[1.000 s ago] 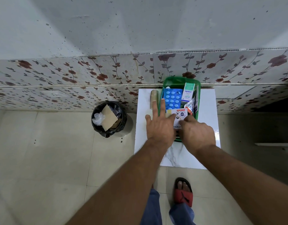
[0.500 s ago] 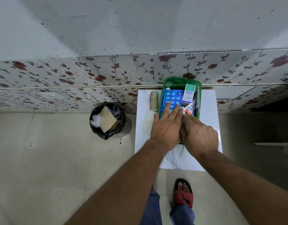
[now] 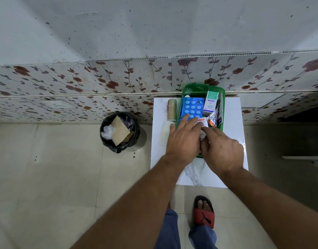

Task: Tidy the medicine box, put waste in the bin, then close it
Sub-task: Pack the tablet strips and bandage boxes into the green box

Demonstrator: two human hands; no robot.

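1. Both hands are now working inside the open green plastic medicine box (image 3: 203, 88), which is sitting at the back of the white marble-patterned table top (image 3: 232, 114), against the flowered wall panel. A second ago the left hand (image 3: 183, 139) was lying partly outside the box's left wall; it is now reaching further in, fingers spread flat and touching the near edge of the blue blister sheet of white tablets (image 3: 192, 108).
2. The right hand (image 3: 222, 151) is staying close beside the left, its fingertips pressing on a small white carton with red print (image 3: 201, 122). Whether it is pinching that carton or only pushing it down I cannot tell.
3. My reading: the sorting is still going on, and closing the box is not yet possible.
4. The black-lined round waste bin (image 3: 119, 132) is standing on the floor left of the table, already holding a brown card piece and crumpled clear plastic.
5. A beige bandage roll (image 3: 172, 109) and a pale flat packet (image 3: 164, 133) are lying on the table left of the box, outside it.
6. Hidden: the hands are covering the near half of the box. No lid is recognisable. The white-and-green carton (image 3: 211, 102) is legible, but the crumpled sachets (image 3: 214, 117) beside it are too small to identify.
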